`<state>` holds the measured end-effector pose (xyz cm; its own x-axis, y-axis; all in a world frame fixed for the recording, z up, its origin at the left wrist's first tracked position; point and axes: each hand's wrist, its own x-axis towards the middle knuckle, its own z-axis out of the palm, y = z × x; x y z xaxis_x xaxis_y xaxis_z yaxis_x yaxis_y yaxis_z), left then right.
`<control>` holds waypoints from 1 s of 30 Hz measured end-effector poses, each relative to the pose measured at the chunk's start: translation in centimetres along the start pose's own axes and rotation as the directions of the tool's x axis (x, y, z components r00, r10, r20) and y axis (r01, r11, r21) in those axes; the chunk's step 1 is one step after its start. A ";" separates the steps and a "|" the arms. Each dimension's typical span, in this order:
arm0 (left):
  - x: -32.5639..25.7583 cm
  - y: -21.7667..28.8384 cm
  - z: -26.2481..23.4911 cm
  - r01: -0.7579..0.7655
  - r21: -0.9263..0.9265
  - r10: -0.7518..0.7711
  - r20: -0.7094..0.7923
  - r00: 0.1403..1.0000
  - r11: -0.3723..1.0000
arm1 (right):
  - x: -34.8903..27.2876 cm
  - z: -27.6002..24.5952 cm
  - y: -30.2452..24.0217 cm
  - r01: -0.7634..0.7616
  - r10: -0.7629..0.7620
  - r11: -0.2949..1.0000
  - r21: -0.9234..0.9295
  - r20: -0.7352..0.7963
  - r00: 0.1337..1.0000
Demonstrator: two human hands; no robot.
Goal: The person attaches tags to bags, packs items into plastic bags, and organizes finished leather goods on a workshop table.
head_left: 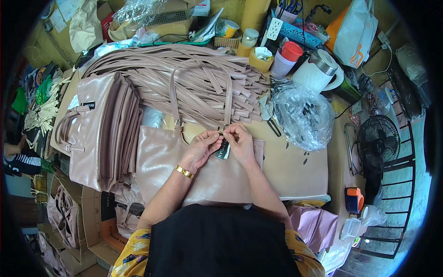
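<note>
A dusty-pink handbag (159, 152) lies flat in front of me, its looped handle (173, 94) stretched away over the straps behind. My left hand (202, 147), with a gold watch (184, 171) at the wrist, is pinched closed at the base of the handle's right end. Fingertip to fingertip with it, my right hand (241, 142) is pinched closed too. What the fingertips grip is too small to make out. A black hang tag (224, 151) hangs just below them, partly covered by my right hand.
Finished-looking pink bags (104, 134) stand stacked at the left. Long pink straps (134, 64) are heaped behind. Clear plastic bags (304, 115) with dark pieces lie at the right, near a white kettle (318, 71). Farther right are a tape dispenser (354, 200) and a black fan (378, 138).
</note>
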<state>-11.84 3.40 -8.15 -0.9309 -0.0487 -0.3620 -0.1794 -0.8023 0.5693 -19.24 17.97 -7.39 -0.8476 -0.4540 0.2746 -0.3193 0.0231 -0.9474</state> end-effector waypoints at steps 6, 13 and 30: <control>0.1 -0.7 0.2 -0.060 0.073 0.064 -0.052 0.997 0.995 | -0.3 0.6 0.1 0.042 -0.048 0.996 -0.077 -0.081 0.996; 0.4 -2.0 -0.1 -0.185 0.204 0.200 -0.053 0.978 0.961 | -0.3 0.4 0.4 0.260 -0.300 0.870 -0.419 -0.031 0.954; -0.4 -1.8 -0.1 -0.247 0.608 0.234 0.103 0.967 0.754 | 0.6 -1.6 0.3 -0.241 0.259 0.965 -0.103 0.235 0.937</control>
<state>-11.12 4.84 -9.10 -0.9747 -0.1732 -0.1410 -0.0989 -0.2315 0.9678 -20.53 19.14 -7.25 -0.7772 -0.6287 -0.0268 -0.1473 0.2231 -0.9636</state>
